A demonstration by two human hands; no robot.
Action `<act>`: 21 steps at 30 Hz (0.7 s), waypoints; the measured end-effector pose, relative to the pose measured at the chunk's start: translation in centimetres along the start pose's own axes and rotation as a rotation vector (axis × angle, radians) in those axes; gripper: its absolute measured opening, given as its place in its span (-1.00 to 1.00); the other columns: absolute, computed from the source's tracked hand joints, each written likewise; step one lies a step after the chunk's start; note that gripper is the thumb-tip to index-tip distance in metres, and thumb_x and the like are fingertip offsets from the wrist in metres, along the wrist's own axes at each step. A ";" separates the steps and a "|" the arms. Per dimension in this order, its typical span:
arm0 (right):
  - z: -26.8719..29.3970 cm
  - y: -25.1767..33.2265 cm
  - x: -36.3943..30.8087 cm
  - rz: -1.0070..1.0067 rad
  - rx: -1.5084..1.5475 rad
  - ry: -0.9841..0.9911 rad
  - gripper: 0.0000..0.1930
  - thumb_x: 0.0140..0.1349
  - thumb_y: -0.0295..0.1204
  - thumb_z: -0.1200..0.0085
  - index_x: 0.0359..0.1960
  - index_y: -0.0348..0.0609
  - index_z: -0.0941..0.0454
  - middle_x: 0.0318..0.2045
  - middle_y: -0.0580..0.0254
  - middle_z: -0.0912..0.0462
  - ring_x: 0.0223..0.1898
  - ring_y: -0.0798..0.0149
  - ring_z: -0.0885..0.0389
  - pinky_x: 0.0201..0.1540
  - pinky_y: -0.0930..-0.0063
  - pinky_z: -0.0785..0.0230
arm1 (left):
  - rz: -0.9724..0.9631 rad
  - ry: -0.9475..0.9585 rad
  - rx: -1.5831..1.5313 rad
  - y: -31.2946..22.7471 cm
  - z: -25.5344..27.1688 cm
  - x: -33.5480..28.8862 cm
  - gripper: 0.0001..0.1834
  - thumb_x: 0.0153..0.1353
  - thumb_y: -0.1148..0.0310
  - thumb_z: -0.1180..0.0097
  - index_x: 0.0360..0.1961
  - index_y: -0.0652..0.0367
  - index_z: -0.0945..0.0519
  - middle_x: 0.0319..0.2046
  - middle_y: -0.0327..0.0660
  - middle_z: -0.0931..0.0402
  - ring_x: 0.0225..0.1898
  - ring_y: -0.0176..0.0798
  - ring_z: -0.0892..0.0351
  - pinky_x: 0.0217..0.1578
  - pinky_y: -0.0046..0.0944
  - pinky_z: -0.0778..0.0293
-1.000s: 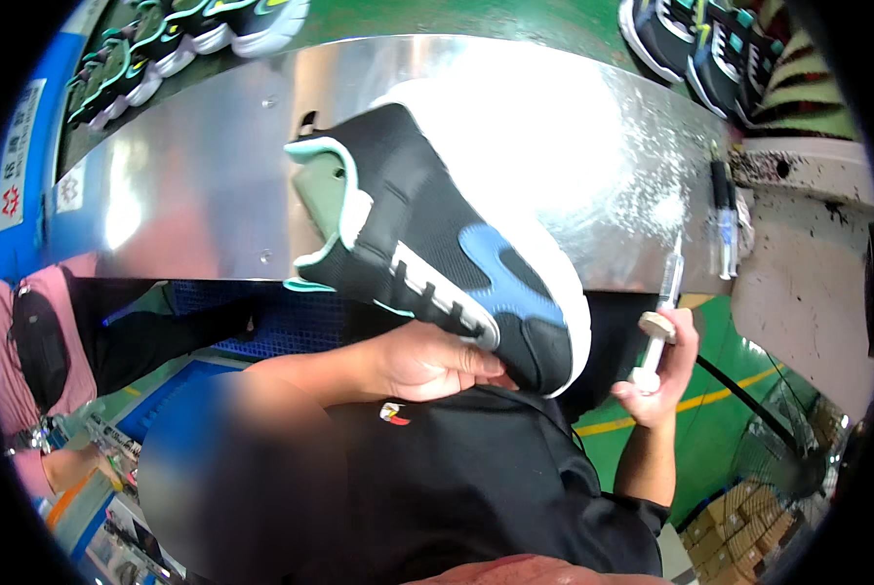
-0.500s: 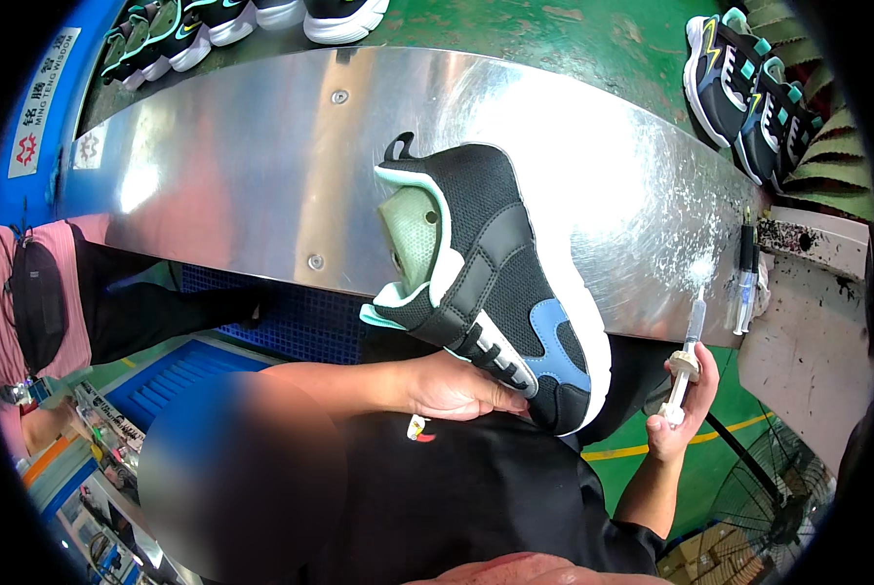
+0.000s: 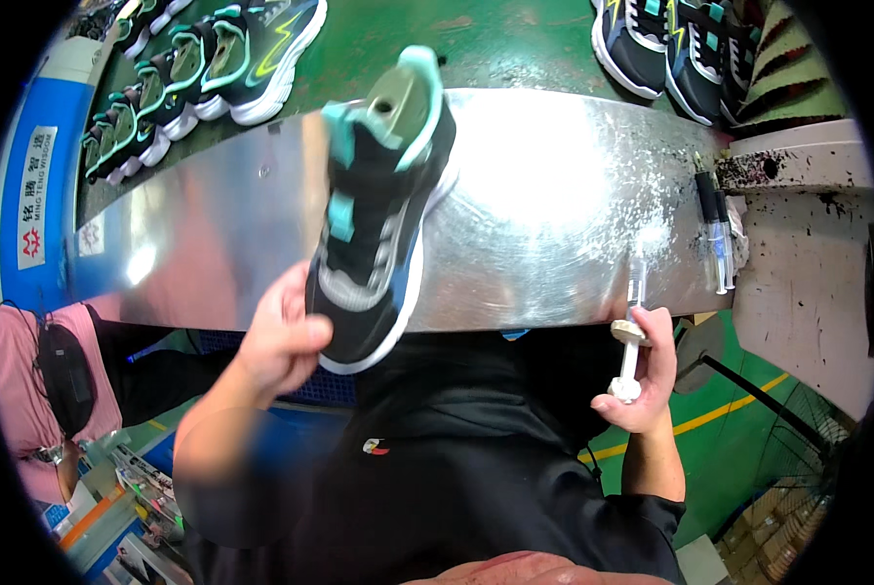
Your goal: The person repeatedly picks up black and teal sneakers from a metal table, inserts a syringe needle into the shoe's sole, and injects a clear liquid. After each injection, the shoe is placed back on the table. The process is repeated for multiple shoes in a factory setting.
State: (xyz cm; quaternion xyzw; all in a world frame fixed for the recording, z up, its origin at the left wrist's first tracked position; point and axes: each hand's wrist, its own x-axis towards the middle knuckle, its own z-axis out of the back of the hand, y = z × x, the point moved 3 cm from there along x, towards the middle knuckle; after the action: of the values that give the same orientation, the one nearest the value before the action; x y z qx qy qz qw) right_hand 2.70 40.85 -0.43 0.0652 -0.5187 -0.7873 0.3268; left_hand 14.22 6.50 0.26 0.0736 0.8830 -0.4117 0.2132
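My left hand (image 3: 286, 336) grips a black sneaker (image 3: 374, 224) by its toe end. The shoe has a white sole, mint trim and a green insert in its opening, and its heel points away from me over the metal table. In my right hand (image 3: 647, 375) is a clear syringe (image 3: 636, 292) with a white plunger, fingers closed around it, tip pointing at the table's far side. The syringe is at the near edge of the metal table (image 3: 515, 283), right of the shoe and apart from it.
Several similar sneakers (image 3: 281, 58) stand in a row beyond the table at the far left, and more sneakers (image 3: 642, 39) at the far right. Two slim syringes (image 3: 718, 234) lie at the table's right end, beside a paint-spotted machine (image 3: 798, 244). A person in pink (image 3: 18, 361) is at left.
My left hand has swung the sneaker left and turned it, so its top now shows instead of its side. My right hand has shifted slightly left with the syringe.
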 end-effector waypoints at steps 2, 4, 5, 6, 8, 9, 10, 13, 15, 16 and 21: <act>0.2 -0.2 0.1 0.030 -0.057 0.055 -0.10 -0.22 0.06 -0.35 0.08 -0.31 -0.29 -0.26 0.19 -0.36 -0.28 0.27 -0.25 -0.19 0.45 -0.11 | -0.064 0.022 0.086 -1.7 -0.7 5.2 -0.36 -0.02 0.51 -0.22 0.11 0.39 -0.27 -0.05 -0.06 -0.47 -0.06 -0.21 -0.52 0.02 -0.23 -0.43; 0.7 -0.5 0.0 0.059 -0.080 0.089 -0.07 -0.21 0.09 -0.34 0.09 -0.34 -0.27 -0.25 0.18 -0.25 -0.25 0.31 -0.22 -0.17 0.52 -0.09 | -0.094 0.082 0.213 -3.3 -2.3 12.2 -0.45 0.06 0.44 -0.17 0.07 0.40 -0.31 -0.05 -0.05 -0.48 -0.08 -0.21 -0.53 0.01 -0.21 -0.45; 0.8 -0.4 0.2 0.078 -0.083 0.073 -0.08 -0.20 0.09 -0.33 0.09 -0.33 -0.27 -0.27 0.18 -0.28 -0.27 0.30 -0.22 -0.19 0.50 -0.09 | -0.093 0.132 0.297 -4.0 -3.6 15.9 -0.49 0.11 0.38 -0.14 0.05 0.41 -0.32 -0.03 -0.04 -0.46 -0.08 -0.21 -0.53 0.03 -0.21 -0.44; 1.0 -0.2 0.5 0.068 -0.087 0.046 -0.12 -0.22 0.07 -0.34 0.06 -0.30 -0.31 -0.26 0.17 -0.38 -0.30 0.23 -0.27 -0.20 0.41 -0.12 | -0.104 0.149 0.332 -4.6 -5.4 19.3 -0.53 0.15 0.35 -0.12 0.01 0.42 -0.35 -0.06 -0.05 -0.48 -0.10 -0.22 -0.54 0.02 -0.19 -0.45; 1.3 0.3 0.7 0.047 -0.089 0.009 -0.17 -0.24 0.04 -0.35 0.02 -0.26 -0.35 -0.26 0.16 -0.49 -0.33 0.15 -0.31 -0.22 0.32 -0.16 | -0.144 0.155 0.343 -4.9 -8.6 26.2 -0.59 0.20 0.28 -0.11 -0.07 0.42 -0.41 -0.13 -0.05 -0.52 -0.15 -0.23 -0.56 -0.01 -0.18 -0.48; 1.3 0.3 0.7 0.066 -0.094 0.011 -0.17 -0.24 0.04 -0.35 0.01 -0.26 -0.36 -0.26 0.16 -0.49 -0.33 0.15 -0.31 -0.22 0.31 -0.15 | -0.177 0.136 0.325 -4.6 -9.7 28.9 -0.59 0.21 0.24 -0.11 -0.12 0.42 -0.44 -0.17 -0.05 -0.54 -0.17 -0.22 -0.57 -0.04 -0.18 -0.50; 1.3 0.0 0.6 0.089 -0.097 0.028 -0.14 -0.23 0.06 -0.34 0.04 -0.28 -0.33 -0.29 0.17 -0.42 -0.33 0.21 -0.26 -0.24 0.37 -0.12 | -0.161 0.137 0.347 -4.2 -11.2 29.9 -0.60 0.23 0.23 -0.08 -0.14 0.43 -0.46 -0.20 -0.04 -0.54 -0.18 -0.21 -0.58 -0.08 -0.20 -0.53; 1.4 -0.2 0.4 0.117 -0.113 0.048 -0.11 -0.22 0.08 -0.33 0.06 -0.30 -0.31 -0.33 0.18 -0.35 -0.33 0.26 -0.21 -0.27 0.42 -0.08 | -0.115 0.047 0.673 -4.3 -11.6 30.7 -0.55 0.27 0.11 -0.01 -0.16 0.39 -0.50 -0.34 -0.05 -0.55 -0.31 -0.24 -0.59 -0.25 -0.31 -0.56; 1.5 -0.1 0.1 0.112 -0.119 0.048 -0.11 -0.23 0.08 -0.34 0.06 -0.30 -0.31 -0.33 0.19 -0.35 -0.34 0.27 -0.21 -0.29 0.42 -0.08 | -0.144 -0.046 0.939 -5.6 -9.9 29.6 -0.54 0.27 0.07 0.00 -0.16 0.36 -0.50 -0.42 -0.10 -0.54 -0.38 -0.28 -0.58 -0.34 -0.35 -0.55; 1.6 -0.1 0.1 0.109 -0.118 0.046 -0.11 -0.23 0.08 -0.34 0.06 -0.30 -0.31 -0.33 0.19 -0.35 -0.34 0.27 -0.20 -0.29 0.42 -0.08 | -0.205 -0.031 0.942 -6.3 -8.7 28.4 -0.55 0.26 0.08 -0.01 -0.16 0.34 -0.51 -0.47 -0.14 -0.52 -0.41 -0.29 -0.57 -0.36 -0.38 -0.52; 1.9 0.2 0.4 0.085 -0.091 0.002 -0.14 -0.27 0.04 -0.38 0.02 -0.27 -0.35 -0.31 0.18 -0.48 -0.40 0.20 -0.29 -0.29 0.34 -0.10 | -0.504 -0.173 0.682 -9.6 0.7 16.1 -0.72 0.24 0.32 -0.01 -0.15 0.29 -0.35 -0.46 -0.19 -0.43 -0.40 -0.24 -0.56 -0.34 -0.33 -0.48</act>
State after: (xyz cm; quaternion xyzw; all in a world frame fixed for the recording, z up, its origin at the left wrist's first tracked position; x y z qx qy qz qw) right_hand 1.67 42.04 0.74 0.0291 -0.4843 -0.7955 0.3629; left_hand -2.93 -1.00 -0.45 -0.1127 0.6657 -0.7237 0.1426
